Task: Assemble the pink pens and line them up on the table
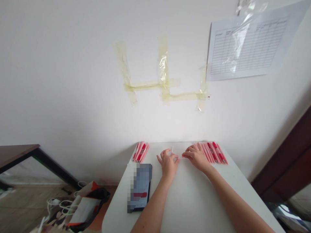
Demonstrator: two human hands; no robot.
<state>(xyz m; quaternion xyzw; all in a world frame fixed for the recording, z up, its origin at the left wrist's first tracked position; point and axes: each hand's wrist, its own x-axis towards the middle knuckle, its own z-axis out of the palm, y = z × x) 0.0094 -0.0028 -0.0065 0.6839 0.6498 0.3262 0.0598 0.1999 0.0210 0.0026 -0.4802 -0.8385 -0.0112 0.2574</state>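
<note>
My left hand (168,162) is over the far middle of the white table, its fingers bent and the tips of thumb and forefinger close together. A thin whitish stick (172,149) shows just beyond its fingers; I cannot tell whether the hand holds it. Close by on the right, my right hand (196,157) has its fingers pinched together, with whatever is in them too small to make out. Beside that hand lies a row of pink and red pens (217,152). Another group of pink and red pens (141,152) rests at the far left corner.
A smartphone (140,189) lies on the left of the white table (187,207). The table's far edge meets a wall with yellowed tape (163,68) and a printed sheet (247,48). Bags and white cables (70,207) are on the floor at left, near a dark table (21,153).
</note>
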